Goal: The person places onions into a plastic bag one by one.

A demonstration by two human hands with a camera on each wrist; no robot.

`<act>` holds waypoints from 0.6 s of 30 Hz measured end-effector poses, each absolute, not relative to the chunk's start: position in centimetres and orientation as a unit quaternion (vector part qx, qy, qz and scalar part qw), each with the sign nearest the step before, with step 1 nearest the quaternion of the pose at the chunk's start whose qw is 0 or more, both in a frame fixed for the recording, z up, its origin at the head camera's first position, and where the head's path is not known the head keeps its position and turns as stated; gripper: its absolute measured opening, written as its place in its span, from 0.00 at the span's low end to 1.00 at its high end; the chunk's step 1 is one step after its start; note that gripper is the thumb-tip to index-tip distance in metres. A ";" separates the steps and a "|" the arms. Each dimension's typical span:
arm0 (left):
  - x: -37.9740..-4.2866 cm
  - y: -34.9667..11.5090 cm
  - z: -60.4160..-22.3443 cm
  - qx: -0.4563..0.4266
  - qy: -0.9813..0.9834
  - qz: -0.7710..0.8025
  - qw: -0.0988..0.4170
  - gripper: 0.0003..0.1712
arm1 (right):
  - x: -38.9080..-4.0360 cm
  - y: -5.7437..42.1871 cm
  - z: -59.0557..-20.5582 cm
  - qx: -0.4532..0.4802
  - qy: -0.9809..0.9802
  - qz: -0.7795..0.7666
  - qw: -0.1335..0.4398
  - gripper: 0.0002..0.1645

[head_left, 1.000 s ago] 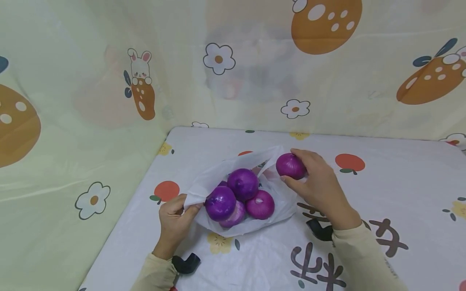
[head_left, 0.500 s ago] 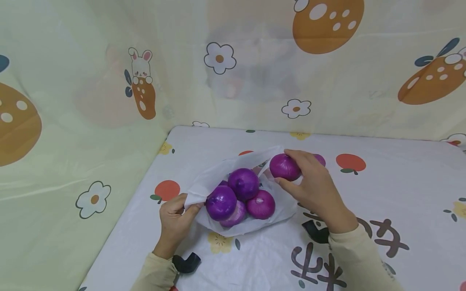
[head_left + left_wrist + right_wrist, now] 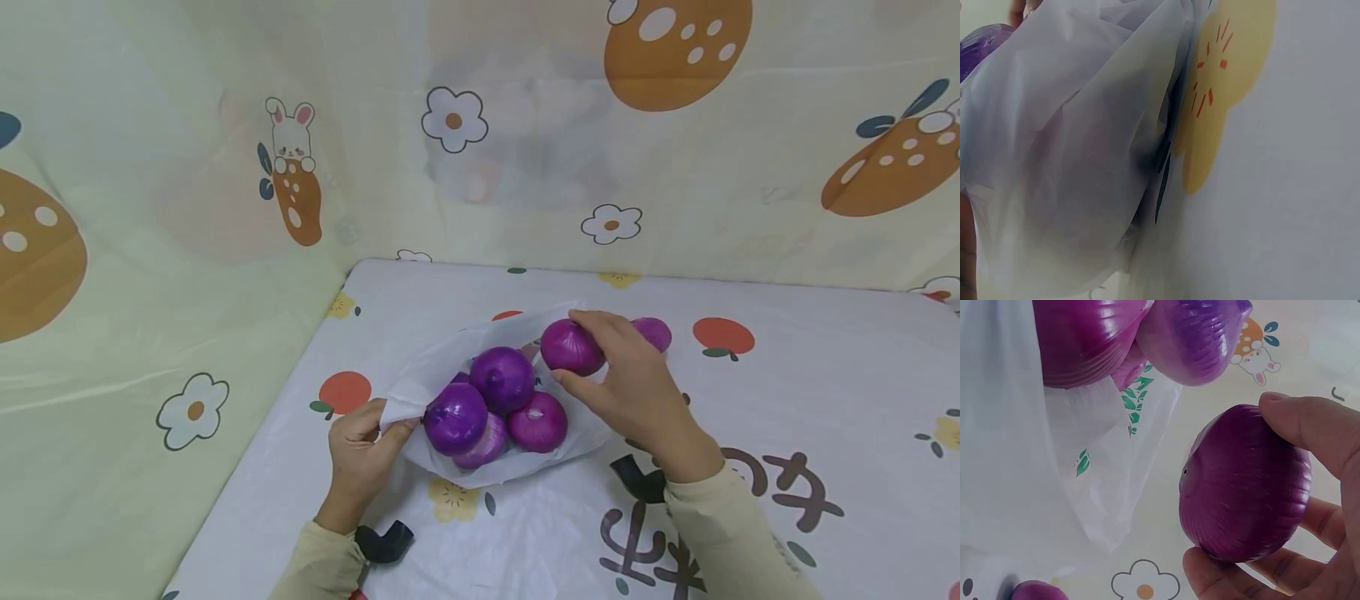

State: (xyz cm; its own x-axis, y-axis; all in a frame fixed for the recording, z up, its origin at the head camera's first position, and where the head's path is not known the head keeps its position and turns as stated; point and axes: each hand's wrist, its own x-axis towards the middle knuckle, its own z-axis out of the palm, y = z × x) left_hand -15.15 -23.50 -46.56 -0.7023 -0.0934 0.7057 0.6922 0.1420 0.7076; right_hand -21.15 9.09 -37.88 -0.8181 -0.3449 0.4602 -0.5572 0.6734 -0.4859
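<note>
A white plastic bag point(image 3: 431, 354) with its mouth spread lies on the table, several purple onions point(image 3: 501, 379) heaped inside it. My left hand point(image 3: 360, 458) pinches the bag's left rim between thumb and fingers. My right hand point(image 3: 645, 392) grips another purple onion point(image 3: 572, 347) over the right side of the bag's mouth. In the right wrist view the thumb and fingers wrap this onion point(image 3: 1244, 484) beside the bag's wall point(image 3: 1000, 462). The left wrist view shows mostly the bag's outer side point(image 3: 1054, 156), hiding most of its contents.
One more purple onion point(image 3: 654, 333) lies on the table beyond my right hand. The tablecloth point(image 3: 847, 375) is white with printed fruit and flowers. Printed curtains point(image 3: 525, 167) stand along the back and left edges of the table.
My right hand has moved left with its onion, from beside the bag to over its mouth. The onion behind that hand has come into view. My left hand has stayed still.
</note>
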 end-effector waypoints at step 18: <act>-15.1 -23.5 -46.4 -0.214 -0.684 -0.617 0.326 0.16 | -21.3 8.2 -38.4 0.244 -0.908 0.317 0.128 0.43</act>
